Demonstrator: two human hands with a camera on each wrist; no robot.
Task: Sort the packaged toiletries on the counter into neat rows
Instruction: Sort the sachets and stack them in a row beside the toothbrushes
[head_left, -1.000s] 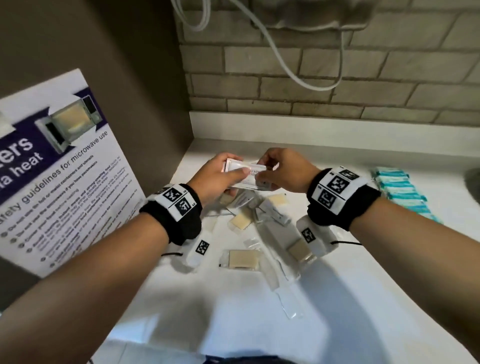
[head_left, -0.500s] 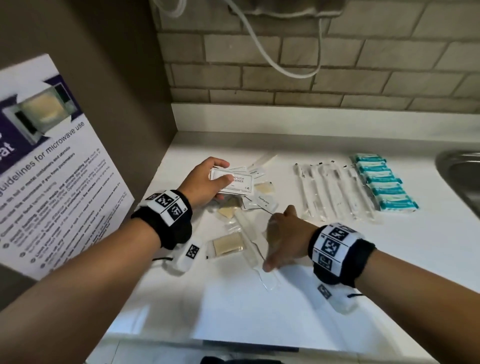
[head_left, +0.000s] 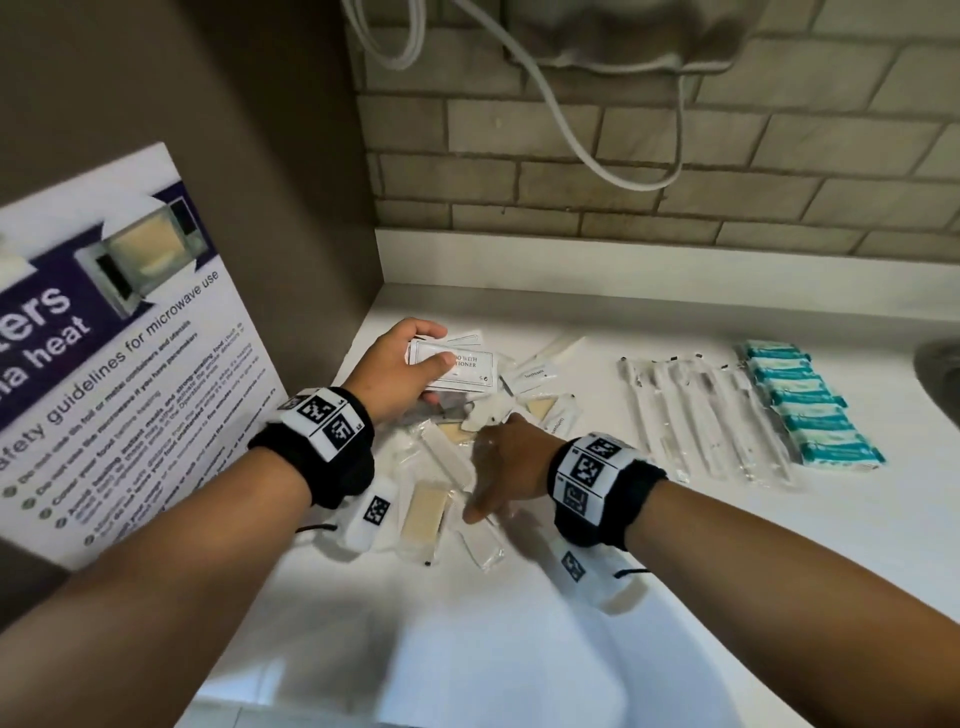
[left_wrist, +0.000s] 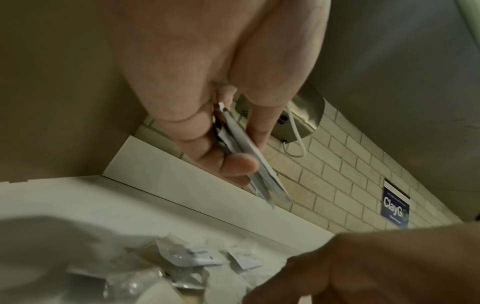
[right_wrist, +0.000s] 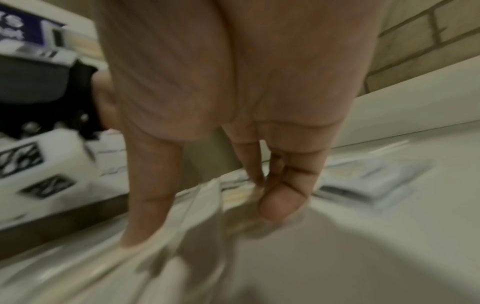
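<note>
My left hand (head_left: 434, 358) grips a small stack of white printed sachets (head_left: 462, 371) above the back left of the white counter (head_left: 519, 649). In the left wrist view my left hand (left_wrist: 241, 156) pinches the sachets (left_wrist: 262, 174) edge-on between thumb and fingers. My right hand (head_left: 498, 467) is lowered onto a loose pile of clear packets (head_left: 447, 457) in front of the left hand. The blurred right wrist view shows my right hand (right_wrist: 207, 226) with fairly straight fingers (right_wrist: 280, 195) touching the packets (right_wrist: 197, 207). Nothing is plainly held by it.
A row of clear-wrapped toothbrushes (head_left: 701, 415) and a row of teal packs (head_left: 810, 410) lie to the right. A beige item in a clear packet (head_left: 426, 512) lies near my left wrist. A sink edge (head_left: 940, 374) is far right, a microwave poster (head_left: 119, 353) far left.
My right hand let go of the sachet stack, dropped towards me and now reaches into the loose pile. The left hand keeps hold of the sachets in about the same place.
</note>
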